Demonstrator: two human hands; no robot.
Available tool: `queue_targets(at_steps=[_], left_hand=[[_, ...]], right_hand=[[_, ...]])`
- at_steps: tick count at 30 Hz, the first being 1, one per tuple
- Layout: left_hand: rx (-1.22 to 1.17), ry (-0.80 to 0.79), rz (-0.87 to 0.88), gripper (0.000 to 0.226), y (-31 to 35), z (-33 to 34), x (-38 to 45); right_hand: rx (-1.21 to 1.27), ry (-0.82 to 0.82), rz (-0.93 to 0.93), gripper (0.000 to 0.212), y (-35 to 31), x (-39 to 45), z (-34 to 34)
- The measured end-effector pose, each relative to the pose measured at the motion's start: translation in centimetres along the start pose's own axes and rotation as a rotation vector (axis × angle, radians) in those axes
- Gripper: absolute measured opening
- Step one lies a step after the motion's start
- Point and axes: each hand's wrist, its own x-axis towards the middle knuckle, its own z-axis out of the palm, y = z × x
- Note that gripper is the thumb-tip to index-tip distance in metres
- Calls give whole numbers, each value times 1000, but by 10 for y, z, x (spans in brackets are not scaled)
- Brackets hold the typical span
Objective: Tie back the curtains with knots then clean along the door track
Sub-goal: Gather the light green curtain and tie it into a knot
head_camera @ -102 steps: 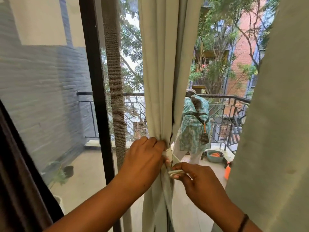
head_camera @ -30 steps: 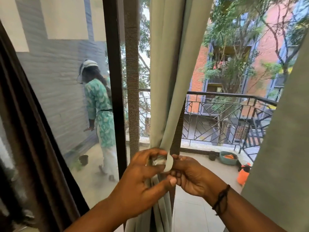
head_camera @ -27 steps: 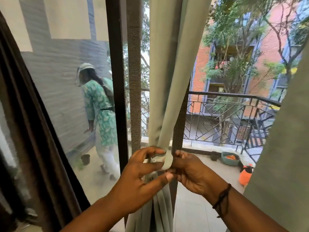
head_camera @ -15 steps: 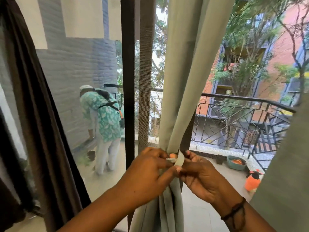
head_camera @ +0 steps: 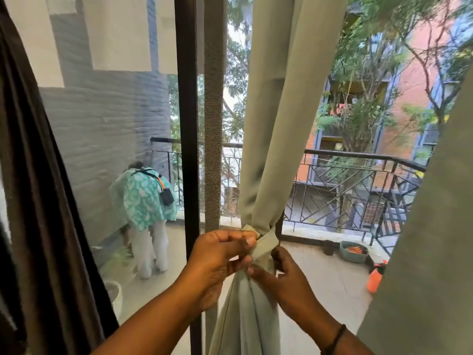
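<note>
Progress stands at the first stage: I see the pale sage-green fabric curtain (head_camera: 268,139) gathered at mid-frame beside the dark door frame (head_camera: 188,124), with a matching fabric tie band (head_camera: 265,245) wrapped round it. My left hand (head_camera: 217,254) pinches the band's end; my right hand (head_camera: 284,275) grips the gathered cloth just below. The knot looks unfinished, the grey curtain (head_camera: 430,226) at right hangs loose, and track cleaning is not begun. No legible writing anywhere.

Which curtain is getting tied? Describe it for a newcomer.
Find the dark door frame; just right of it hangs a pale green curtain. Unlike the brown curtain at far left, it's cinched by a strap both hands grip.
</note>
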Motion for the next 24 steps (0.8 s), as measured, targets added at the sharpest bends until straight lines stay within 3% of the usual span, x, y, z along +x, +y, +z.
queue_targets(at_steps=[3, 5, 7, 10, 13, 16, 19, 22, 24], left_hand=[[271, -97, 164, 18, -1, -4, -1], [737, -207, 427, 23, 4, -6, -1], [1261, -282, 701, 12, 13, -4, -2], [1685, -153, 870, 20, 22, 9, -11], [1601, -40, 962, 42, 15, 8, -17], [1493, 27, 820, 42, 9, 3, -28], [1488, 179, 892, 30, 10, 4, -35], [1454, 21, 867, 26, 10, 6, -29], [1181, -48, 823, 21, 4, 6, -19]], right_hand=[[-113, -97, -101, 52, 7, 6, 2], [-261, -107, -187, 54, 11, 11, 4], [-382, -93, -207, 54, 15, 14, 7], [-489, -51, -165, 48, 23, 16, 12], [-592, -15, -138, 34, 29, 16, 15], [-628, 33, -177, 25, 27, 15, 17], [-643, 43, -208, 26, 25, 17, 22], [-655, 28, -177, 28, 27, 24, 22], [-643, -39, -151, 35, 29, 29, 21]])
